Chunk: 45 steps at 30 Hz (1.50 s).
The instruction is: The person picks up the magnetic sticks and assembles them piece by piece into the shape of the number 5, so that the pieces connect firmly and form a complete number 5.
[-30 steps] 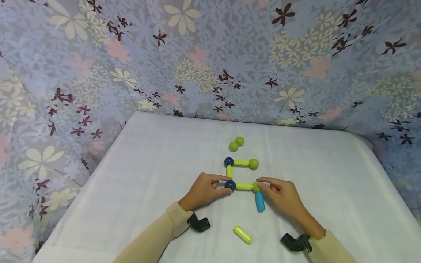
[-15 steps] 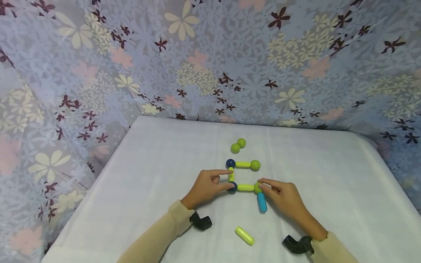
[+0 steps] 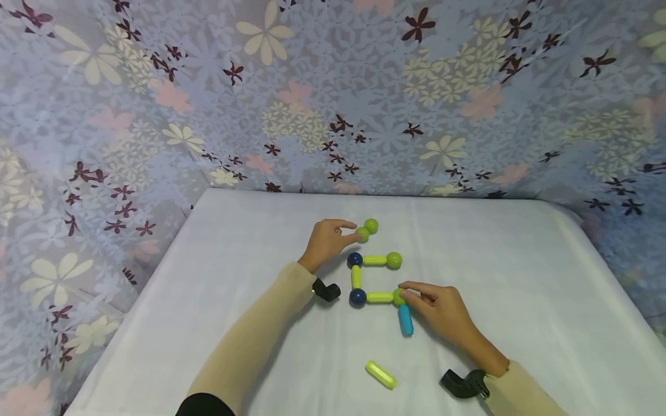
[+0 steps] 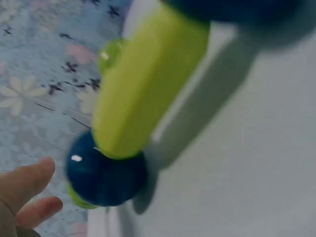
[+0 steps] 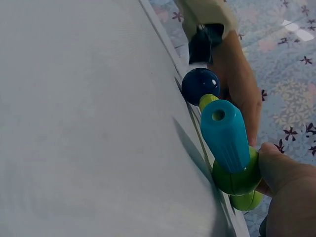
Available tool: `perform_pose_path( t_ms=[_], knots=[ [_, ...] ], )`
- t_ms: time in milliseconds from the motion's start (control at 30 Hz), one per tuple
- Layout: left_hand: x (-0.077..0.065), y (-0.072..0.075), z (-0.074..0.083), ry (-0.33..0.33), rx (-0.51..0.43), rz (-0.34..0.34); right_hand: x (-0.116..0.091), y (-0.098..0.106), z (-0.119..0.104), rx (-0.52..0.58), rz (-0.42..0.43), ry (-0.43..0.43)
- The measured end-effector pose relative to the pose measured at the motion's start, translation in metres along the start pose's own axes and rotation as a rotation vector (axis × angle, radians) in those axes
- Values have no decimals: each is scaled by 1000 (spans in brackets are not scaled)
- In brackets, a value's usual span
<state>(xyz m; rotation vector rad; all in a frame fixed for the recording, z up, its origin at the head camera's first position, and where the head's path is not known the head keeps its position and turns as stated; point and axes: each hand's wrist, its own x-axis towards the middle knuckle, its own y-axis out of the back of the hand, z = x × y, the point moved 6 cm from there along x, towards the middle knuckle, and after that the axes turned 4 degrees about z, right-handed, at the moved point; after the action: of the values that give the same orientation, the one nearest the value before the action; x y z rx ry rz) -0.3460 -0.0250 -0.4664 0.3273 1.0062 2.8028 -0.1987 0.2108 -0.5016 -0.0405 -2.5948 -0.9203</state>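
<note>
In the head view my left hand (image 3: 326, 242) reaches to two loose green balls (image 3: 371, 225) at the back, index finger and thumb apart. The thumb tip lies at the nearer green ball (image 3: 362, 234); contact is hard to tell. My right hand (image 3: 442, 312) pinches the green ball (image 5: 237, 173) at the corner of a stick-and-ball shape. A blue stick (image 3: 406, 320) joins this ball, and a lime stick (image 3: 380, 297) runs left to a dark blue ball (image 3: 358, 297). Another lime stick (image 3: 356, 277) leads to a second dark blue ball (image 3: 355, 260).
From the second dark blue ball a lime stick (image 3: 374, 260) reaches right to a green ball (image 3: 393, 260). A loose lime stick (image 3: 381, 375) lies near the front. White cloth (image 3: 250, 231) covers the table, with a flowered curtain (image 3: 312, 115) behind.
My left hand has left the front dark blue ball and moved back to the loose green balls. The right hand keeps its pinch on the green corner ball. The head view has shifted slightly.
</note>
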Motion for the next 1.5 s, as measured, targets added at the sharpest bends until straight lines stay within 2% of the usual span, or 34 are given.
perform_pose_path(
  t_ms=[100,200,467,667,933,1100,1200,1333,1500],
  knots=[
    [5,-6,-5,69,35,-12,-1,-1,-2,-6,-4,-2],
    [7,-12,-7,100,54,-21,-2,-1,-3,-2,0,2],
    [7,-18,-7,70,85,9,-3,1,-4,12,4,21],
    [-5,-9,-9,55,5,56,-3,1,-6,6,5,23],
    [-52,6,-4,-13,-160,103,-4,0,-4,-16,3,13],
    [-90,9,2,-66,-249,96,-4,1,-2,-21,12,10],
    [-118,2,10,-107,-327,42,-5,1,-1,-31,6,6],
    [-147,-14,26,-168,-408,-80,-6,3,-1,-25,13,7],
    [-169,-38,39,-224,-368,-203,-6,0,0,2,5,-15]
  ],
)
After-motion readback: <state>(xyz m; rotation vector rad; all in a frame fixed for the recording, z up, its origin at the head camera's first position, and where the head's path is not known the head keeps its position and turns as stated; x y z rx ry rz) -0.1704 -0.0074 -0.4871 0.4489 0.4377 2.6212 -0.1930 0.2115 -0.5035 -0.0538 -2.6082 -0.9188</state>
